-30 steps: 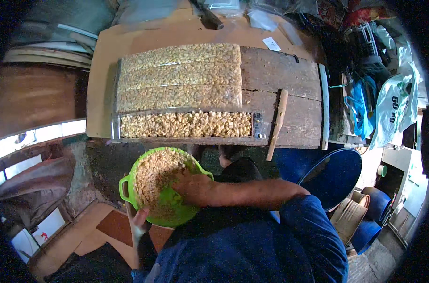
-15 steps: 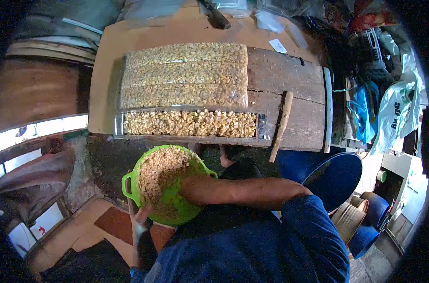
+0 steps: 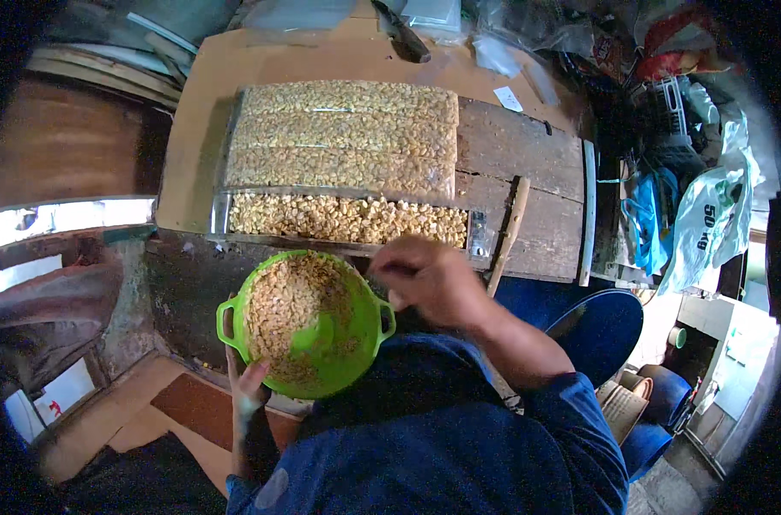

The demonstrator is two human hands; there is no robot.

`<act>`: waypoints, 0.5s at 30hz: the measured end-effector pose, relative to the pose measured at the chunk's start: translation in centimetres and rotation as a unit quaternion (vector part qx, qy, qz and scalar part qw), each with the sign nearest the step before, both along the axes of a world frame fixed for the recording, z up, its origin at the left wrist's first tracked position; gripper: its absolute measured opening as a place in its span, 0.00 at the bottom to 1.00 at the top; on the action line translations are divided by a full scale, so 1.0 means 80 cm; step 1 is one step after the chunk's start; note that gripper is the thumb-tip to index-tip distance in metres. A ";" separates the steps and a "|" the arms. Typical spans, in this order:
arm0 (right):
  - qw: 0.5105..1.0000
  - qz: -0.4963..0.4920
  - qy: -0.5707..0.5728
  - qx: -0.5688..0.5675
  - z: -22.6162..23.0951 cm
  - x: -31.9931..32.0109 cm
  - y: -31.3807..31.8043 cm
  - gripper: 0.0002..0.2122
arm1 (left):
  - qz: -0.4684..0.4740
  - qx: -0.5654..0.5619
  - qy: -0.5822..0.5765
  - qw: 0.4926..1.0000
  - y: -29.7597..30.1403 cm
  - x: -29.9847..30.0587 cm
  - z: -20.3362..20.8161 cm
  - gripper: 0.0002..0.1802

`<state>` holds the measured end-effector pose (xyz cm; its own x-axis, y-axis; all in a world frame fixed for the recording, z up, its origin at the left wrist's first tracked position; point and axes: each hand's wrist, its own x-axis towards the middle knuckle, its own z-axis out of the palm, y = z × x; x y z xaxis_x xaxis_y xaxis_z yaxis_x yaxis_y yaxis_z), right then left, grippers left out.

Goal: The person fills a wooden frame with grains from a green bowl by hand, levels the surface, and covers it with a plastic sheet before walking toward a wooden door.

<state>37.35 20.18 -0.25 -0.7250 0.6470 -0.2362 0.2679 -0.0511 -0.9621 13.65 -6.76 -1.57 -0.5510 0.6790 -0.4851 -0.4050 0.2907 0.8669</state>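
Observation:
A bright green bowl (image 3: 356, 348) with two small handles sits in front of me, partly filled with pale yellow puffed pieces (image 3: 287, 300). My left hand (image 3: 249, 386) grips the bowl's near rim from below. Fingers curled, my right hand (image 3: 429, 279) hovers just past the bowl's right rim, near the front of a long metal mould (image 3: 223, 210) filled with the same pieces; whether it holds any I cannot tell. Behind the mould lie three packed slabs of the mix (image 3: 347, 137) on the wooden table (image 3: 528, 163).
A wooden stick (image 3: 508, 232) lies at the mould's right end. A knife (image 3: 403, 34) rests at the table's far edge. Plastic bags (image 3: 708, 215) and clutter crowd the right side, and a blue chair (image 3: 601, 322) stands beside me.
My right hand has come out of the bowl and risen toward the mould's front edge. The bowl stays in my left hand.

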 end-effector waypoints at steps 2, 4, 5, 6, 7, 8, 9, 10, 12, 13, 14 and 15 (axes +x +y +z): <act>0.986 -0.108 -0.067 0.110 0.018 0.024 0.021 0.06 | 0.001 0.000 0.001 1.000 0.005 0.001 0.003 0.57; 0.971 -0.144 -0.088 0.172 0.020 0.045 0.042 0.06 | 0.001 -0.015 0.001 1.000 0.013 0.003 0.009 0.59; 0.963 -0.111 -0.120 0.216 0.006 0.057 0.050 0.07 | 0.003 -0.012 0.003 1.000 0.013 0.002 0.007 0.59; 0.955 -0.100 -0.151 0.235 -0.004 0.066 0.053 0.07 | -0.001 -0.006 0.004 1.000 0.010 -0.001 0.003 0.59; 0.947 -0.087 -0.180 0.253 -0.009 0.070 0.056 0.07 | -0.003 -0.001 0.006 1.000 0.007 -0.004 -0.001 0.59; 0.937 -0.073 -0.208 0.271 -0.011 0.073 0.058 0.08 | -0.009 0.008 0.011 1.000 0.000 -0.011 -0.008 0.58; 0.943 -0.078 -0.212 0.247 -0.007 0.077 0.057 0.08 | -0.010 0.004 0.001 1.000 -0.010 -0.020 -0.018 0.58; 0.944 -0.104 -0.201 0.241 -0.001 0.074 0.055 0.08 | -0.009 -0.002 -0.010 1.000 -0.012 -0.025 -0.021 0.58; 0.944 -0.156 -0.179 0.231 0.008 0.069 0.052 0.08 | 0.001 -0.001 -0.024 1.000 -0.018 -0.027 -0.020 0.57; 0.935 -0.152 -0.189 0.259 0.011 0.067 0.052 0.08 | 0.005 0.018 -0.014 1.000 -0.001 -0.017 0.000 0.56; 0.937 -0.117 -0.219 0.246 0.013 0.066 0.050 0.08 | 0.007 0.037 -0.004 0.999 0.019 -0.007 0.023 0.56; 0.937 -0.082 -0.248 0.231 0.014 0.066 0.048 0.09 | 0.003 0.026 0.000 1.000 0.004 -0.017 0.011 0.55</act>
